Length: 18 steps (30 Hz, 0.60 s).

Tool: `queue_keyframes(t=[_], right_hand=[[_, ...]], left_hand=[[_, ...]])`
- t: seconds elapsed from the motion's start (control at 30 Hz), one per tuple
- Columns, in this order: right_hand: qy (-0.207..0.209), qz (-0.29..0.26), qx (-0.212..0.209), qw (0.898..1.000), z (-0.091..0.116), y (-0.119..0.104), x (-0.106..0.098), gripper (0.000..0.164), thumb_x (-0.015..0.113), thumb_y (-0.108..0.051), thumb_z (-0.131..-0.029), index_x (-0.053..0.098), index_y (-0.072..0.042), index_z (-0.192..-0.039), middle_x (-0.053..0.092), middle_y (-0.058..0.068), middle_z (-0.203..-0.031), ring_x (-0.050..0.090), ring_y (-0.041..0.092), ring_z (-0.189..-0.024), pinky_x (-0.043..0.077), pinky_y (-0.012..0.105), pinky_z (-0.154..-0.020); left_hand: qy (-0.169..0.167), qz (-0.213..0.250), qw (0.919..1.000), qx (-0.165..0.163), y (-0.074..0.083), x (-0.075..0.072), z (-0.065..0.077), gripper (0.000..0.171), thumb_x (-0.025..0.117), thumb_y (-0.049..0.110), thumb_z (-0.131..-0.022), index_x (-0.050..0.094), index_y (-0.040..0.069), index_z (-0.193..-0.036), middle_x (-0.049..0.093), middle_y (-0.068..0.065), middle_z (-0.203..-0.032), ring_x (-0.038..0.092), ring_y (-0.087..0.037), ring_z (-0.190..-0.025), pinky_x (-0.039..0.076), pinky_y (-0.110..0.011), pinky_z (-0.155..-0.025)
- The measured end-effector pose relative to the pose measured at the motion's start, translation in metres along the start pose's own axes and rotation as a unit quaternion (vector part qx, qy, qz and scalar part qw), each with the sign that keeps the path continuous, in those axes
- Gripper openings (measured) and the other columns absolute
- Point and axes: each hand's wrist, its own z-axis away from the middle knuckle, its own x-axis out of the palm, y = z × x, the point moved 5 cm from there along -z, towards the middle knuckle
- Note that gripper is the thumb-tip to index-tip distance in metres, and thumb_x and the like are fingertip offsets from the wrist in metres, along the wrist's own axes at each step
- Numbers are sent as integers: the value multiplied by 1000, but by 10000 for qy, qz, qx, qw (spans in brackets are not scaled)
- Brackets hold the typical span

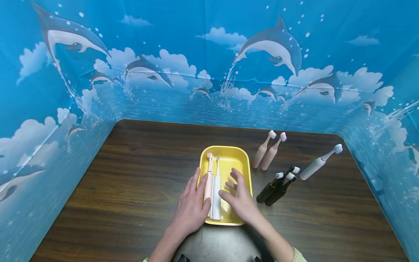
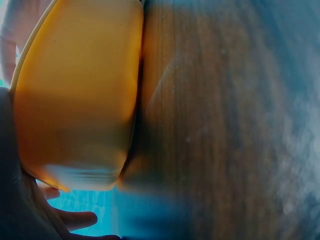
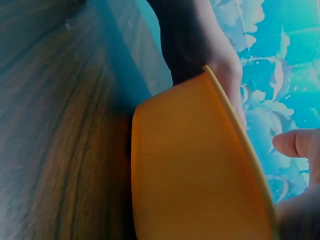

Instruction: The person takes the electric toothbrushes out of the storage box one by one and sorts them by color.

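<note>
A yellow tray [image 1: 243, 167] sits near the table's front edge. Along its left side lie a pink electric toothbrush [image 1: 209, 178] and white electric toothbrushes [image 1: 217, 203], side by side with heads pointing away. My left hand [image 1: 192, 205] lies over the tray's left rim, fingers extended, its thumb and index finger overlapping the pink handle. Over the right half of the tray is my right hand [image 1: 241, 200], its fingers spread and slightly bent, nothing between them. From the left wrist view, the tray's outer wall [image 2: 80, 100] hides most of that hand's work; the right wrist view likewise shows mainly tray wall [image 3: 195, 165].
Right of the tray stand two pink electric toothbrushes [image 1: 269, 158], several black ones [image 1: 276, 193] grouped together, and a single white one [image 1: 313, 169] farther right. A blue dolphin-print cloth [image 1: 183, 98] borders the dark wooden table [image 1: 131, 174] at the back and sides.
</note>
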Motion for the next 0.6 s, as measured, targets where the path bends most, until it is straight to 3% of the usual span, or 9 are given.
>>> queue_keyframes(t=[0.17, 0.3, 0.4, 0.5, 0.6], right_hand=[[-424, -896, 583, 9934, -18, 10, 11, 84, 64, -15, -94, 16, 5, -159, 26, 36, -158, 37, 49, -142, 36, 60, -111], [-690, -1904, 1060, 9735, -26, 14, 16, 81, 58, -12, -95, 10, 7, -158, 20, 38, -159, 29, 47, -146, 30, 61, -113], [-776, -2369, 1367, 9587, -27, 16, 17, 77, 55, -12, -97, 11, 7, -157, 22, 35, -158, 31, 44, -144, 32, 63, -112], [-903, -2250, 1509, 9584, -25, 18, 18, 71, 54, -13, -99, 17, 8, -155, 31, 32, -154, 43, 40, -135, 45, 58, -101], [-1055, -1614, 1316, 9724, -23, 18, 20, 64, 54, -11, -100, 24, 10, -153, 43, 32, -147, 55, 37, -122, 55, 50, -85]], left_hand=[[-47, 1, 10000, -16, -1, 1, 0, 68, 61, 25, -94, 40, 12, -158, 15, -9, -171, 33, -42, -146, 42, -66, -99], [-19, 13, 10000, 20, -1, 0, 0, 68, 61, 24, -94, 40, 12, -158, 15, -9, -171, 35, -40, -146, 43, -66, -99], [41, 51, 10000, 46, -1, -1, 0, 68, 62, 23, -93, 41, 11, -157, 16, -9, -170, 35, -40, -146, 43, -67, -99], [68, 84, 9999, 64, -1, -1, 0, 69, 62, 23, -93, 41, 12, -157, 17, -10, -170, 35, -39, -146, 42, -67, -99], [27, 99, 9999, 45, -1, 0, 0, 68, 61, 23, -93, 41, 12, -158, 16, -9, -170, 35, -39, -146, 42, -67, -100]])
